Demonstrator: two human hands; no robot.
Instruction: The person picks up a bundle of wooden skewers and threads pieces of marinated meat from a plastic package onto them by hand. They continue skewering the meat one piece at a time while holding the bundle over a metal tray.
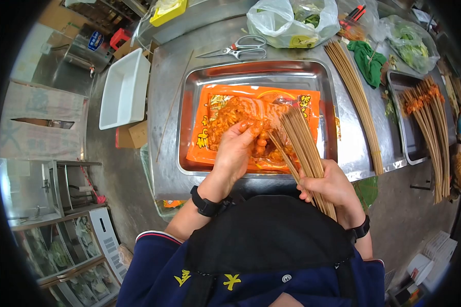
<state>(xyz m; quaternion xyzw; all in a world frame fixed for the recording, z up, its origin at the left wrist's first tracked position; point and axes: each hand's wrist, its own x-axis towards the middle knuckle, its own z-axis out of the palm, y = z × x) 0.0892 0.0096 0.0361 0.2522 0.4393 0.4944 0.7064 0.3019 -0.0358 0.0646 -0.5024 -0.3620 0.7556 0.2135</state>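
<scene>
A steel tray (189,92) holds an orange printed package (315,105) with red-sauced pieces of food (225,120) on it. Over the food is my left hand (236,148), its sauce-stained fingertips pinched together at the pieces. What lies between those fingertips is too small to make out. My right hand (329,185) is wrapped round a thick bundle of thin wooden skewers (303,140). The bundle slants up and left over the tray's right part, and a few skewers stand apart on its left side, their tips near the food.
Scissors (235,49) lie behind the tray. More skewers (356,102) and a green cloth (368,62) are to the right, then a second tray (407,123) with loaded skewers (430,110). Plastic bags (294,23) stand at the back. A white bin (124,89) is at the left.
</scene>
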